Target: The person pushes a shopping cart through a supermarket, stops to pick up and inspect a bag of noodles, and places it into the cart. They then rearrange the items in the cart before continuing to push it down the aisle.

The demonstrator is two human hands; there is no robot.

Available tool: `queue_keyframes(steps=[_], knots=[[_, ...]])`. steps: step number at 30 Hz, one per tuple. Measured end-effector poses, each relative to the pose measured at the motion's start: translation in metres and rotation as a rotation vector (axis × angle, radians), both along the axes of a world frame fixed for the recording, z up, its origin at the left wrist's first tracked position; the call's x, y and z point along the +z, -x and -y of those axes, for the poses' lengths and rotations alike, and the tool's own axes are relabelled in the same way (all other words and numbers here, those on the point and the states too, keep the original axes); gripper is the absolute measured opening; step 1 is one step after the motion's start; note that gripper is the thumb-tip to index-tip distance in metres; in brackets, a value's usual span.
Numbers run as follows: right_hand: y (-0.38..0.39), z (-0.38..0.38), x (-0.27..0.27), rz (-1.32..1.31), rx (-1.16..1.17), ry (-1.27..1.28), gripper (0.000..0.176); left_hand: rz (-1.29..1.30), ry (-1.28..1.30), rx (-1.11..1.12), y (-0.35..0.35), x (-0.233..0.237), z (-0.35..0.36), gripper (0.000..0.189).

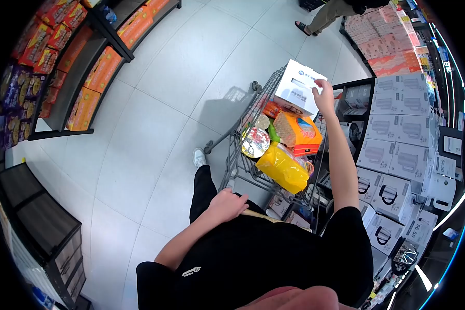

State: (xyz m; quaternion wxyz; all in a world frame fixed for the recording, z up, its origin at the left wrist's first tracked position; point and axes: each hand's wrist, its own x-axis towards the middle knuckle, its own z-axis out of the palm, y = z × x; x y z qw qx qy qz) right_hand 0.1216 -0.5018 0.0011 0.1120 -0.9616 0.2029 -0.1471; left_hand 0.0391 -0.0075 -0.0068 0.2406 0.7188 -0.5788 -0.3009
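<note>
My left hand (228,205) is closed around the near end of the shopping cart's yellowish handle (266,215). Stretched far forward, my right hand (323,97) is at the right side of a white cardboard box (294,90), its fingers bent but apart. Whether they touch the box is hard to tell. The box has a slot in its face and sits at the far end of the wire cart (243,132). Nearer in the cart lie an orange package (297,129), a round tub (256,142), a smaller round container (262,121) and a shiny yellow bag (284,168).
Stacked kettle boxes (398,126) line the right side. Shelves with orange cartons (102,67) and snack packs stand at the left, a dark rack (41,206) at lower left. Another person's leg (330,18) shows at the top, beside stacked pink packs (380,39).
</note>
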Motion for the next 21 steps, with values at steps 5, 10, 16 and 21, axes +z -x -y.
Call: queue_keyframes(steps=[5, 10, 16, 21], knots=[[0.135, -0.036, 0.032, 0.02, -0.095, -0.417, 0.019, 0.132, 0.034, 0.1, 0.012, -0.005, 0.002, 0.027], [0.292, -0.151, 0.036, -0.277, 0.081, -0.694, 0.022, 0.182, -0.075, 0.211, 0.015, -0.005, 0.006, 0.026], [0.407, -0.242, 0.028, 0.069, -0.183, -0.627, 0.021, 0.25, -0.137, 0.26, 0.014, 0.003, 0.009, 0.025], [0.456, -0.264, -0.022, -0.256, -0.191, -0.195, 0.033, 0.33, -0.219, 0.279, 0.018, 0.002, 0.013, 0.027]])
